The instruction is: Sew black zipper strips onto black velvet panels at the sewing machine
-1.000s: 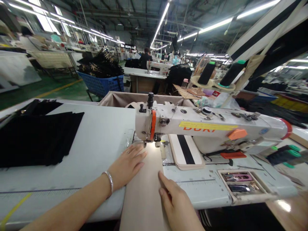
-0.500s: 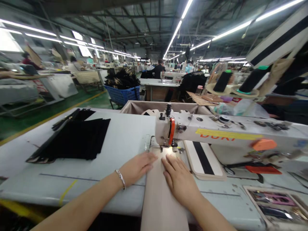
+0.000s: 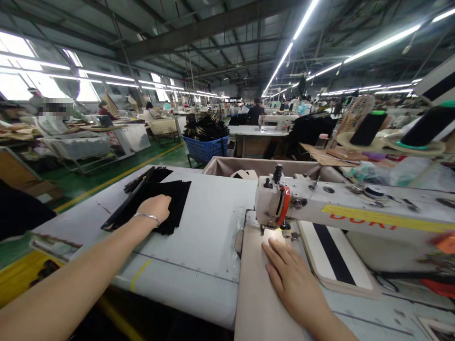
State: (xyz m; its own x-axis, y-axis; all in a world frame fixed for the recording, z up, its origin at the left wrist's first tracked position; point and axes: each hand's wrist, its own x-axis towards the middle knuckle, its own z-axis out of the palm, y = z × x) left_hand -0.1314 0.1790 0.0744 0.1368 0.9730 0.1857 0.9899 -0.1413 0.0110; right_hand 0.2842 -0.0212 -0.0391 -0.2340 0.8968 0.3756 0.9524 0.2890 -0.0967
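My left hand [image 3: 155, 208] reaches out to the left and rests on a stack of black fabric pieces [image 3: 149, 201] on the white table [image 3: 202, 237]. Its fingers bend down behind the back of the hand and are hidden. A silver bracelet circles that wrist. My right hand [image 3: 289, 274] lies flat with its fingers stretched out on a beige fabric strip [image 3: 254, 289]. Its fingertips are just in front of the lit needle area of the white sewing machine [image 3: 273, 203].
A white panel with a black stripe [image 3: 330, 255] lies right of the needle under the machine arm. A beige cloth bin [image 3: 263, 166] sits behind the table, a blue basket of dark goods [image 3: 206, 149] beyond it. Black thread cones [image 3: 366, 128] stand at the right. Other people work at distant tables.
My left hand left the beige strip and moved far left onto the black fabric stack. My right hand stays flat on the strip near the needle. The view turned left.
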